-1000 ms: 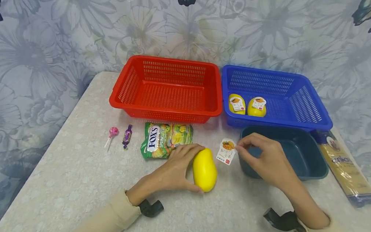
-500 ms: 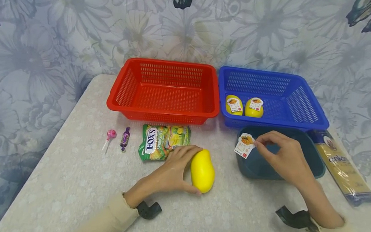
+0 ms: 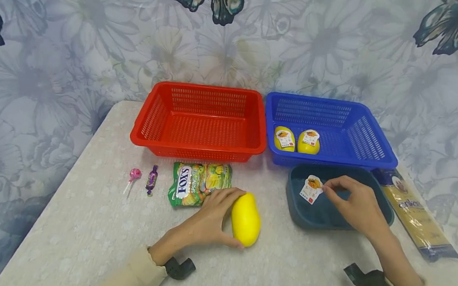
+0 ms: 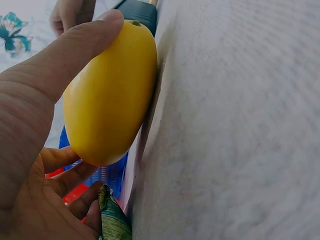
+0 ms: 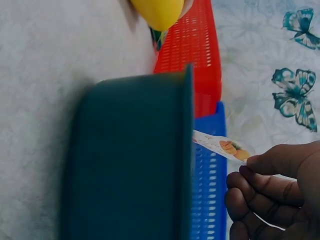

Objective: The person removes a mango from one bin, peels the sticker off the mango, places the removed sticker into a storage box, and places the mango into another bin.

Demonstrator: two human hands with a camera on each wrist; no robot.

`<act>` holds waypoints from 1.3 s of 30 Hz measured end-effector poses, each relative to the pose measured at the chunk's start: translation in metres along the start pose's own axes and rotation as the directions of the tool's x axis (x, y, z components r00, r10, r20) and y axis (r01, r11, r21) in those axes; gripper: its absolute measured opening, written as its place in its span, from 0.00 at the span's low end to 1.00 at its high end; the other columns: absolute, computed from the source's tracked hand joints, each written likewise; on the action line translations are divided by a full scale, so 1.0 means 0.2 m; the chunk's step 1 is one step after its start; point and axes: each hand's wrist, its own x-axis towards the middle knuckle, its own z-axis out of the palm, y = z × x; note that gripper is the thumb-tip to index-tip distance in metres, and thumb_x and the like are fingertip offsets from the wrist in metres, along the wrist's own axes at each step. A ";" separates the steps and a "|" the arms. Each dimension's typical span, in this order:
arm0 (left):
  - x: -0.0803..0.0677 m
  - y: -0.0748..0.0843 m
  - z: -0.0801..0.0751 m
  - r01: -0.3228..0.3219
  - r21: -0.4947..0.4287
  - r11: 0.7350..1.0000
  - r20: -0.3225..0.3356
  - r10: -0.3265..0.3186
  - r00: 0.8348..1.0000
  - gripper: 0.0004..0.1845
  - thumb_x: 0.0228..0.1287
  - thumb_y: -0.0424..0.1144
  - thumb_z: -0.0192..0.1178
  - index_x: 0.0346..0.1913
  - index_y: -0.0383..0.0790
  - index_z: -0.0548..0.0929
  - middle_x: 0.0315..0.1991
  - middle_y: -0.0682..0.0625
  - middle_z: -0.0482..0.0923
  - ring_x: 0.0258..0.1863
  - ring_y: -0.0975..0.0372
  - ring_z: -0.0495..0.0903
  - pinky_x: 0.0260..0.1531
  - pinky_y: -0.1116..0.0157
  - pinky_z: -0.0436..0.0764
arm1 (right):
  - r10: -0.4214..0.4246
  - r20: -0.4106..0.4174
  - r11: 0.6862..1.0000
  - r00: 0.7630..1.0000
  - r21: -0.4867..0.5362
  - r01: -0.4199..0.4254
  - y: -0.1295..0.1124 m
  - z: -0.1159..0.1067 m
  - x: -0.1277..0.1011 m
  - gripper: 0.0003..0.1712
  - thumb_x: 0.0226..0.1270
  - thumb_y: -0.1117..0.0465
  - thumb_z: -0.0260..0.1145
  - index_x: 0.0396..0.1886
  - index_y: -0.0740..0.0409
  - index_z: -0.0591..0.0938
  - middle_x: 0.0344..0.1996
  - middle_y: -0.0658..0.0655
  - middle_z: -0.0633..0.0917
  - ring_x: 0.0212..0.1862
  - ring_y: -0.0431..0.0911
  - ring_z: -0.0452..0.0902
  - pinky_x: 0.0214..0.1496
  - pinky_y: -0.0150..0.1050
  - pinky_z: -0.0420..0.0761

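A yellow mango (image 3: 246,219) lies on the table, gripped by my left hand (image 3: 214,219) between the thumb at its near end and the fingers at its far end. In the left wrist view the mango (image 4: 112,95) shows no label on its visible side. Between thumb and forefinger my right hand (image 3: 358,206) pinches a small white label with a mango picture (image 3: 311,189), held over the dark teal tub (image 3: 298,212). In the right wrist view the label (image 5: 220,145) hangs at the tub's rim. Two labelled mangoes (image 3: 284,139) sit in the blue basket (image 3: 330,158).
A red basket (image 3: 197,151) stands left of the blue one. In front of it lies a green FOX'S candy bag (image 3: 198,183), close to my left fingers. Farther left are a pink lollipop (image 3: 134,174) and a purple wrapped candy (image 3: 151,180). A gold packet (image 3: 419,214) lies right of the tub.
My right hand has carried the label to the right, from beside the tub to above it. My left hand stays on the mango. The head view has tilted up slightly.
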 end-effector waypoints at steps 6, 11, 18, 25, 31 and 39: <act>-0.01 -0.01 0.01 -0.001 -0.003 1.000 0.000 0.001 1.000 0.63 0.37 0.66 0.79 0.77 0.51 0.58 0.73 0.54 0.57 0.68 0.57 0.56 0.67 0.48 0.56 | -0.020 0.052 1.000 0.998 0.009 0.019 0.05 0.05 -0.01 0.03 0.69 0.63 0.69 0.39 0.55 0.87 0.36 0.50 0.87 0.39 0.47 0.81 0.40 0.43 0.80; 0.00 -0.01 0.00 -0.002 0.000 1.000 0.002 0.002 1.000 0.63 0.38 0.66 0.79 0.77 0.51 0.58 0.74 0.54 0.57 0.68 0.58 0.56 0.68 0.48 0.56 | -0.053 0.085 0.999 0.995 0.010 0.052 0.10 0.10 0.02 0.01 0.68 0.64 0.69 0.37 0.57 0.86 0.31 0.48 0.84 0.30 0.42 0.72 0.30 0.33 0.73; -0.01 -0.01 0.00 0.012 -0.003 1.000 0.007 -0.012 1.000 0.63 0.38 0.66 0.79 0.77 0.51 0.58 0.74 0.56 0.57 0.69 0.59 0.56 0.68 0.49 0.56 | -0.014 0.100 0.999 0.995 -0.034 0.018 0.13 0.15 0.05 0.11 0.59 0.61 0.77 0.27 0.53 0.80 0.22 0.47 0.78 0.27 0.42 0.70 0.28 0.34 0.71; 0.00 0.00 -0.01 0.014 -0.006 1.000 0.003 -0.014 1.000 0.62 0.38 0.66 0.78 0.77 0.52 0.58 0.74 0.56 0.56 0.69 0.58 0.55 0.67 0.48 0.56 | 0.007 0.127 0.999 0.992 -0.034 -0.003 0.10 0.09 0.06 0.06 0.64 0.60 0.73 0.35 0.57 0.85 0.28 0.50 0.82 0.30 0.45 0.72 0.29 0.32 0.73; 0.00 0.00 -0.01 -0.002 -0.006 1.000 -0.010 0.002 1.000 0.63 0.37 0.66 0.79 0.77 0.50 0.59 0.73 0.54 0.58 0.69 0.57 0.57 0.67 0.47 0.57 | -0.165 0.044 0.985 0.985 -0.053 0.167 0.02 0.04 0.11 0.07 0.63 0.65 0.73 0.41 0.58 0.86 0.37 0.53 0.86 0.40 0.47 0.82 0.40 0.44 0.82; 0.00 -0.01 0.00 0.000 0.001 1.000 0.003 0.000 1.000 0.63 0.39 0.68 0.77 0.78 0.50 0.58 0.74 0.54 0.57 0.70 0.58 0.55 0.67 0.48 0.56 | -0.236 0.045 0.969 0.971 -0.062 0.238 -0.08 0.06 0.24 0.16 0.63 0.63 0.73 0.50 0.62 0.86 0.47 0.60 0.85 0.52 0.57 0.79 0.54 0.56 0.77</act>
